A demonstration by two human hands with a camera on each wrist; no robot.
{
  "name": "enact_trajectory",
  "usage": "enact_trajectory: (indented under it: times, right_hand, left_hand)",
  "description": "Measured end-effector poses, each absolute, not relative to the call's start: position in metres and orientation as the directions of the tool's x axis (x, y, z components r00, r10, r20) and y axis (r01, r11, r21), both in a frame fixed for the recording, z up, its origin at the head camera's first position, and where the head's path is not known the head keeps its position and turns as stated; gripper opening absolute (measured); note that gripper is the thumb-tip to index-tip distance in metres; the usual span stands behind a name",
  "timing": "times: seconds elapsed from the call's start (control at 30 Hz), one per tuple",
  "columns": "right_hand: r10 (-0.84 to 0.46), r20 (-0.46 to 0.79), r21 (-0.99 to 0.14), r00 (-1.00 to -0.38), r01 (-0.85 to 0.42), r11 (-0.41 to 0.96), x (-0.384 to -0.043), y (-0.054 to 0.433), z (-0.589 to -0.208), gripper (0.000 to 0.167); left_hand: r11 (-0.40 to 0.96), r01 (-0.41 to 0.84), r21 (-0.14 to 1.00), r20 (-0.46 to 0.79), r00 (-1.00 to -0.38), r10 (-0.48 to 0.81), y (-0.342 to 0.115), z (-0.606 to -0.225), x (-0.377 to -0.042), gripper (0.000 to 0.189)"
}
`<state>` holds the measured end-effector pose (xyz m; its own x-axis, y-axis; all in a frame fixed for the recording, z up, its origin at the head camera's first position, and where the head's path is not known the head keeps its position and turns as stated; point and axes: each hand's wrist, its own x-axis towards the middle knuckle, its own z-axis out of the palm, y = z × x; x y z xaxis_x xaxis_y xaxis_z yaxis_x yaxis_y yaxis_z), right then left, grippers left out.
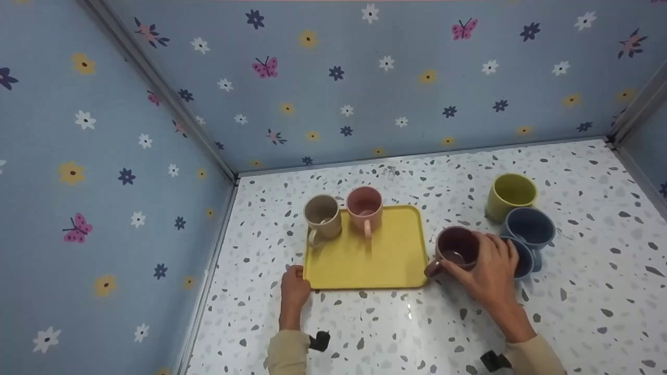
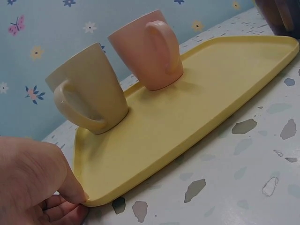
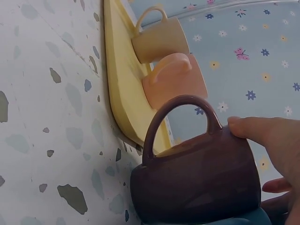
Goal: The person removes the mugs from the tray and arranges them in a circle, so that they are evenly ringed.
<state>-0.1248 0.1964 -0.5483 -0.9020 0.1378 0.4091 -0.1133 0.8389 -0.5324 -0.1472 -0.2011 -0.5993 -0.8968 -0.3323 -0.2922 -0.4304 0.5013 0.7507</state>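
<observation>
My left hand (image 1: pixel 295 285) pinches the front left corner of a yellow tray (image 1: pixel 396 260), thumb on its rim in the left wrist view. A beige mug (image 1: pixel 327 229) and a pink mug (image 1: pixel 367 221) stand upright along the tray's far left part, handles toward me. Just right of the tray, my right hand (image 1: pixel 492 271) grips a dark maroon mug (image 1: pixel 449 240), thumb at the rim near its handle and fingers around the far side. In the right wrist view, the handle of this maroon mug (image 3: pixel 197 183) points toward the tray.
Right of the maroon mug, a yellow-green mug (image 1: pixel 497 205) and a blue mug (image 1: pixel 529 242) stand close together. A second blue mug (image 1: pixel 525 268) is partly hidden behind my right hand. Flower-patterned walls (image 1: pixel 365 88) bound the speckled table (image 1: pixel 365 333) at the back and sides.
</observation>
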Motion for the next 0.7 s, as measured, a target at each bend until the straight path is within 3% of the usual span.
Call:
enact_trajectory:
  times: [0.7]
  right_hand:
    - [0.098,0.299,-0.481,-0.949,-0.061,0.874,-0.1214,0.1941,-0.5418,0.099]
  left_hand:
    - [0.504,-0.433,0.747,-0.295,-0.896,-0.332,-0.2009,-0.5991,-0.1473,0.042]
